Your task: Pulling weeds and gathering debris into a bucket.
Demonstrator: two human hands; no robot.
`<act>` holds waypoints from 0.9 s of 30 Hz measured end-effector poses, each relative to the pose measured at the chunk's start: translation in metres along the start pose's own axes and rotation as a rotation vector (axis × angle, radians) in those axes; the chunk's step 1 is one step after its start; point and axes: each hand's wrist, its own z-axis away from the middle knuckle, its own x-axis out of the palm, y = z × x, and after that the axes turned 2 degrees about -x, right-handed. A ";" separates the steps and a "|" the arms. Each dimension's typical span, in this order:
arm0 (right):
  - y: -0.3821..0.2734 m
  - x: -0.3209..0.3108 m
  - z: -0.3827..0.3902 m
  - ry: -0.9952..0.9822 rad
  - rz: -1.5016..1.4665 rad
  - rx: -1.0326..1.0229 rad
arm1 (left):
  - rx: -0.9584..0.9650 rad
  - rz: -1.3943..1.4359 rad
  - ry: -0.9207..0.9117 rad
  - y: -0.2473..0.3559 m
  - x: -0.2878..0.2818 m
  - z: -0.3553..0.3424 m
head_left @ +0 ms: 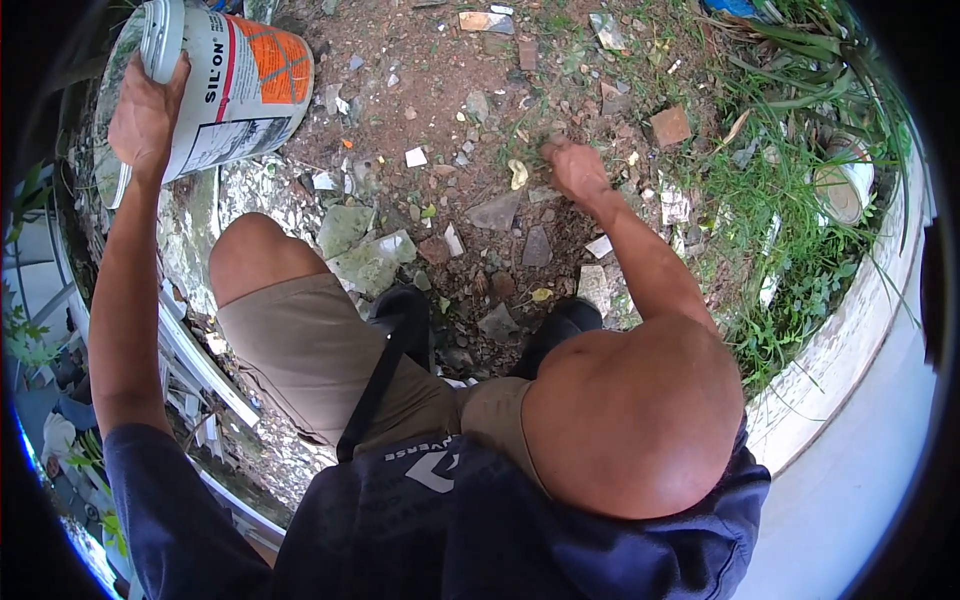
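Left hand (145,115) grips the white bucket (225,85) rim; right hand (577,168) pinches into rubble (480,230) beside grass (790,220)

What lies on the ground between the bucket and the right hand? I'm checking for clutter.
In the head view, between the white bucket and right hand: bare dirt strewn with small stones, a white shard and pale rubble.

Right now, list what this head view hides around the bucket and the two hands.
- Inside of the white bucket: it lies tilted with its mouth turned toward the upper left, so any contents are out of sight.
- Left hand: fingers curl over the bucket's rim, tips hidden.
- Right hand: fingertips press into rubble and soil; whether they pinch anything is too small to tell.
- Feet: covered by the knees and shorts.
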 end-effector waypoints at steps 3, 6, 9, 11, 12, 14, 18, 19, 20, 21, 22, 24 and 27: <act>-0.003 0.002 0.004 0.083 -0.102 0.153 | -0.006 -0.009 -0.069 0.000 -0.002 -0.001; -0.012 -0.020 -0.001 0.256 -0.183 0.161 | -0.007 0.003 -0.065 -0.006 -0.001 -0.001; -0.011 -0.010 -0.024 0.218 -0.122 0.042 | -0.001 0.006 0.011 0.000 -0.002 0.001; -0.024 0.000 -0.037 0.013 0.027 -0.147 | -0.003 0.001 0.010 0.003 -0.004 0.001; -0.034 -0.006 -0.034 -0.003 0.005 -0.151 | -0.003 -0.003 0.009 0.002 -0.005 0.002; -0.034 0.000 -0.037 0.021 -0.032 -0.151 | -0.018 -0.018 -0.009 0.002 -0.003 0.002; -0.015 0.006 -0.036 0.110 -0.226 -0.058 | -0.034 -0.033 -0.023 0.000 -0.002 0.001; -0.011 0.003 -0.035 0.172 -0.253 0.005 | -0.039 -0.040 -0.025 -0.001 -0.001 0.001; -0.003 -0.003 -0.033 0.412 -0.347 0.062 | -0.038 -0.035 -0.028 0.000 -0.001 0.001; -0.001 -0.020 -0.032 0.406 -0.349 0.059 | -0.022 -0.019 -0.021 -0.002 0.000 0.001; -0.001 -0.043 -0.032 0.388 -0.375 0.198 | -0.006 -0.007 -0.016 -0.003 0.000 0.002; 0.005 -0.057 -0.030 0.266 -0.271 0.186 | -0.002 -0.008 -0.011 -0.003 -0.002 0.003; 0.003 -0.018 -0.031 0.357 -0.083 -0.393 | 0.002 -0.006 -0.002 -0.004 0.000 0.001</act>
